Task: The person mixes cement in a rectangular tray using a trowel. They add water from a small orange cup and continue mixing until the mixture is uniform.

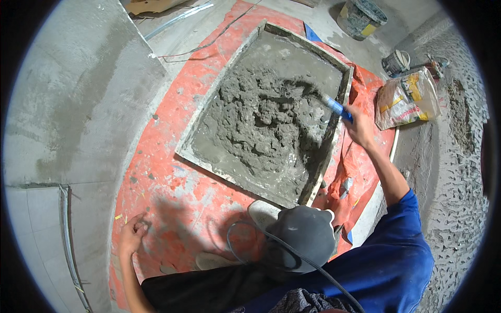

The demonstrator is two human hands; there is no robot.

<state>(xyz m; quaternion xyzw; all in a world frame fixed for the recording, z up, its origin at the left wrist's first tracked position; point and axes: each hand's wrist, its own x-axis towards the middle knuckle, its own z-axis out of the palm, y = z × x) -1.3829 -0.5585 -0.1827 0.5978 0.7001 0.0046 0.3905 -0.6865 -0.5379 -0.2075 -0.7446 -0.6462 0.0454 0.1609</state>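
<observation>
My right hand (358,127) grips the blue handle of a hand tool (337,107) over the right rim of a shallow rectangular mixing tray (231,178). The tool's far end is blurred and coated in mortar, so I cannot tell its exact kind. Lumpy wet grey mortar (266,117) is heaped in the tray's middle, with a smoother, wetter layer toward the corners. At the lower left, my left hand (133,232) hangs above the floor sheet, fingers loosely bent and holding nothing.
A stained red sheet (168,187) lies under the tray. At right are a printed plastic sack (407,99) and a small bucket (395,62); a larger bucket (362,19) stands behind. A cable (289,248) crosses before me, near a pale shoe (263,213). A wall (78,98) rises at left.
</observation>
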